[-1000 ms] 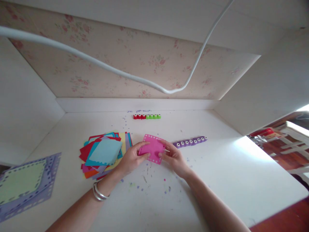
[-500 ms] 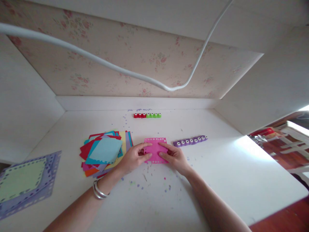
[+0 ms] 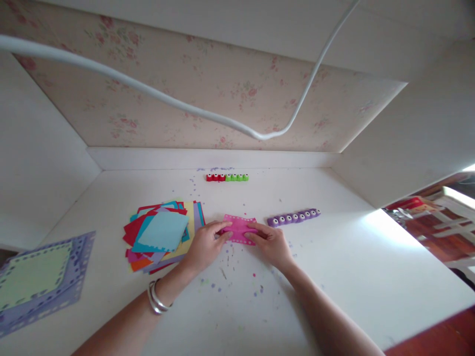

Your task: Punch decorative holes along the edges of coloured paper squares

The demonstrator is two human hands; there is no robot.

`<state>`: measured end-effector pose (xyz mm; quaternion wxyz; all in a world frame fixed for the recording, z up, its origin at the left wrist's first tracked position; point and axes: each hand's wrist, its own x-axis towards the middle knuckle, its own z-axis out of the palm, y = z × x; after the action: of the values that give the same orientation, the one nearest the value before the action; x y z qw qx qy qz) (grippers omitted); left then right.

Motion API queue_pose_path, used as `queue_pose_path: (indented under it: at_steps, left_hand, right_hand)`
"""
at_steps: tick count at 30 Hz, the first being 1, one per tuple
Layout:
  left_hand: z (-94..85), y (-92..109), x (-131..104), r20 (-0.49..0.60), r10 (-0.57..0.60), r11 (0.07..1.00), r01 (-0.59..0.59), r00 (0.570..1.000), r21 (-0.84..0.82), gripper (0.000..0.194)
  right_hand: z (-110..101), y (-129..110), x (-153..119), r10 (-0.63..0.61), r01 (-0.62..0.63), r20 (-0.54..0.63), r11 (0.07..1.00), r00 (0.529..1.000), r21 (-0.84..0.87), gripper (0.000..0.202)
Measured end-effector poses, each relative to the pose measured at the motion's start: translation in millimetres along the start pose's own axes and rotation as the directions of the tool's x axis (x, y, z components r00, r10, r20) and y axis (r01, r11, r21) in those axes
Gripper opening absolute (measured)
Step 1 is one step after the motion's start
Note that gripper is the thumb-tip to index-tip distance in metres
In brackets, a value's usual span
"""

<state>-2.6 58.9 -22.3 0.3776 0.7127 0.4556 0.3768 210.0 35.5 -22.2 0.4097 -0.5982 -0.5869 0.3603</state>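
Observation:
A small pink sheet of paper (image 3: 240, 231), with punched holes along its far and near edges, is held between my two hands over the white table. My left hand (image 3: 210, 242) pinches its left edge between thumb and fingers. On the right edge, my right hand (image 3: 272, 242) grips it the same way. The sheet looks slightly bent. Beyond my right hand lies a row of purple craft punches (image 3: 294, 217). Farther back stands a row of red punches (image 3: 215, 177) and green punches (image 3: 237, 177).
Left of my left hand lies a pile of coloured paper (image 3: 159, 232). Purple sheets (image 3: 83, 267) with a pale green punched sheet (image 3: 37, 274) on top lie at the far left. Paper bits dot the table (image 3: 334, 277). A white cable (image 3: 178, 103) hangs above.
The pink sheet has tipped and bent, so it looks shorter from front to back. Both hands keep their hold on its sides, with only slight movement.

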Motion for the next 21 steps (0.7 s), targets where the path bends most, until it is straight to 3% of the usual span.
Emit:
queue_pose_path:
  at_steps: [3, 11, 16, 21]
  left_hand:
    - [0.4, 0, 0, -0.017, -0.004, 1.0, 0.004, 1.0, 0.006, 0.026]
    - [-4.6, 8, 1, 0.137, -0.125, 0.977, 0.147, 0.983, -0.158, 0.036]
    - [-4.8, 10, 0, 0.141, -0.168, 0.963, 0.193, 0.976, -0.189, 0.039]
    - [-3.8, 9, 0, 0.116, -0.162, 0.974, 0.178, 0.98, -0.138, 0.032]
  right_hand:
    - [-1, 0, 0, -0.03, 0.03, -0.002, 0.999, 1.0, 0.019, 0.023]
    - [-5, -3, 0, 0.033, -0.057, 0.093, 0.965, 0.995, 0.258, 0.035]
    - [-5, -1, -1, 0.001, -0.038, 0.133, 0.961, 0.991, 0.272, 0.032]
    - [-4, 1, 1, 0.037, -0.091, 0.173, 0.945, 0.984, 0.315, 0.042]
